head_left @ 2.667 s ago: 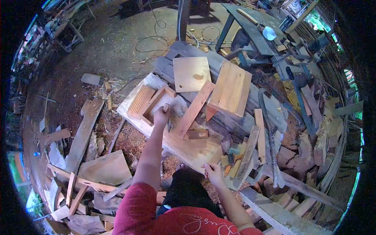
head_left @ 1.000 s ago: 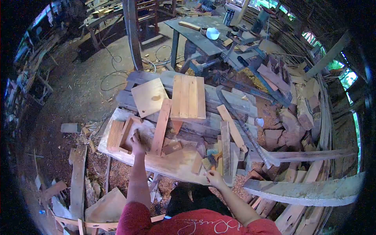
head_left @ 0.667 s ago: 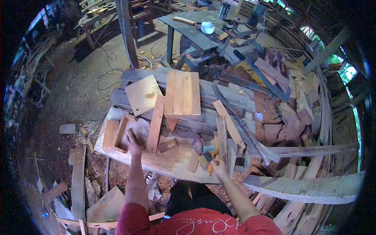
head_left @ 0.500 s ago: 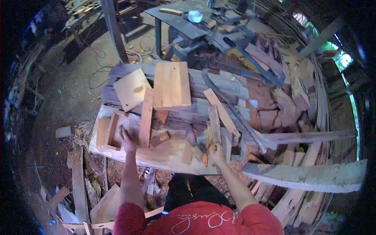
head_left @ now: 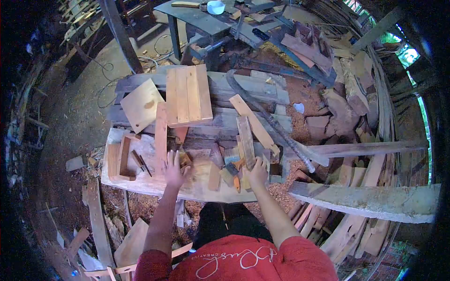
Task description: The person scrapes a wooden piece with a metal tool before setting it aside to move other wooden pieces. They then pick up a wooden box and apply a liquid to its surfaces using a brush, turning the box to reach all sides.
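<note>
My left hand (head_left: 176, 172) has its fingers spread over a small wooden block (head_left: 185, 159), beside a long reddish board (head_left: 161, 131). On the right, my right hand (head_left: 257, 173) is closed around the lower end of a weathered wooden strip (head_left: 245, 138). Just left of that strip lie a brush (head_left: 239, 163) and an orange-handled tool (head_left: 236, 183). An open wooden frame (head_left: 124, 157) rests at the left end of the pale workboard (head_left: 140, 184), with dark slim tools (head_left: 139, 160) next to it.
A slatted wooden panel (head_left: 188, 96) and a square board (head_left: 142, 105) lie farther back. A curved dark bar (head_left: 262, 112) crosses the right side. Behind stands a metal table (head_left: 197, 22) with a white container (head_left: 215, 7). A thick beam (head_left: 365, 201) juts in at right.
My left hand has moved right, from beside the open frame to the small block. The slim tools by the frame now show. My right hand has shifted slightly at the strip's end.
</note>
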`<state>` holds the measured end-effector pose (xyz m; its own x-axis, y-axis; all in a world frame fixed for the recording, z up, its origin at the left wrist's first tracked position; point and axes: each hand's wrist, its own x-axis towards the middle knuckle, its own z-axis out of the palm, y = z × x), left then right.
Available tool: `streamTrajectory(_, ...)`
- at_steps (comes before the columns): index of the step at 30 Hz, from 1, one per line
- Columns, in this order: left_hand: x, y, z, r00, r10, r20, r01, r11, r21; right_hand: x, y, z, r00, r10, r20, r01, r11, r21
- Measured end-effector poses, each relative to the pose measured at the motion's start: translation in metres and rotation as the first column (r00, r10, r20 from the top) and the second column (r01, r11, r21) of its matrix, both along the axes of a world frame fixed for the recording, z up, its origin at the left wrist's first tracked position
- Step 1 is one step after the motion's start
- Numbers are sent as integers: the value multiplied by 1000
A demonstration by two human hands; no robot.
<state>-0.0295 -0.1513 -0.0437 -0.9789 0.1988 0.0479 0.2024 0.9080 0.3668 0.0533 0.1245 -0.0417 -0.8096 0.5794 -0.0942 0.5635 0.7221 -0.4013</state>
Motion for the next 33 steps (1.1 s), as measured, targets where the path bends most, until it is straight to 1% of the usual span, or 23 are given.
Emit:
streamTrajectory(1, 2, 4, -1, 997, -4, 78, 8, 999, -51, -1, 0, 1, 1000, -22, 13, 21, 999, 26)
streamTrajectory(2, 2, 7, -7, 986, 63, 156, -45, 993, -112, -1, 0, 2, 999, -43, 24, 42, 998, 50)
streamTrajectory(4, -1, 0, -38, 986, 73, 148, -57, 992, -109, -1, 5, -1, 998, -2, 70, 0, 1000, 28)
streamTrajectory(5, -2, -1, -42, 987, 79, 140, -65, 993, -103, -2, 7, -2, 993, 36, 114, -37, 999, 9)
streamTrajectory(6, -2, -1, -46, 987, 82, 140, -67, 992, -105, -2, 8, -3, 993, 38, 113, -39, 999, 6)
streamTrajectory(9, -1, 4, -33, 986, 106, 130, -89, 988, -125, -5, 9, 1, 989, 40, 143, -37, 999, -26)
streamTrajectory(11, 3, 7, -22, 947, 182, 265, -172, 983, -61, -7, 7, 15, 969, 56, 240, -44, 997, -58)
streamTrajectory(12, 4, 9, -21, 949, 182, 258, -172, 983, -60, -7, 8, 14, 971, 56, 232, -44, 997, -58)
streamTrajectory(14, 7, 11, -20, 919, 301, 253, -290, 954, -80, -5, 9, 8, 983, 60, 174, -51, 997, -55)
streamTrajectory(15, 8, 11, -20, 922, 303, 241, -294, 953, -74, -5, 10, 6, 985, 62, 161, -55, 997, -52)
streamTrajectory(17, 10, 9, -27, 947, 269, 174, -254, 961, -107, -7, 11, 1, 960, 105, 261, -82, 992, -98)
streamTrajectory(18, 13, 8, -31, 958, 253, 136, -236, 963, -130, -4, 9, -4, 980, 106, 170, -96, 993, -67)
streamTrajectory(19, 14, 7, -33, 958, 260, 124, -245, 961, -126, -3, 6, -5, 981, 113, 158, -104, 992, -65)
streamTrajectory(21, 12, 7, -39, 945, 274, 181, -263, 961, -81, -4, 5, -7, 969, 152, 194, -134, 986, -102)
streamTrajectory(22, 12, 8, -39, 938, 287, 197, -275, 958, -87, -5, 5, -6, 970, 147, 194, -116, 980, -162)
streamTrajectory(23, 11, 8, -39, 938, 290, 189, -279, 957, -85, -5, 9, -11, 971, 150, 186, -121, 980, -161)
streamTrajectory(25, 9, 8, -37, 927, 276, 255, -262, 961, -89, -6, 21, -22, 986, 142, 90, -111, 950, -292)
streamTrajectory(26, 9, 9, -37, 928, 277, 249, -263, 961, -89, -9, 29, -25, 986, 143, 85, -113, 950, -292)
streamTrajectory(28, 8, 13, -34, 915, 304, 263, -260, 947, -191, -12, 50, -27, 949, 199, -243, -235, 964, -127)
streamTrajectory(29, 8, 18, -27, 916, 304, 261, -260, 946, -192, -16, 61, -25, 949, 199, -245, -235, 964, -127)
streamTrajectory(31, 11, 30, -14, 931, 324, 168, -296, 939, -174, -31, 84, -20, 914, 189, -359, -159, 981, 112)
streamTrajectory(32, 10, 37, -12, 931, 323, 167, -294, 939, -177, -39, 92, -12, 914, 187, -359, -158, 981, 110)
streamTrajectory(33, 8, 43, -11, 953, 286, 104, -271, 953, -138, -45, 101, -5, 904, 176, -390, -169, 984, 51)
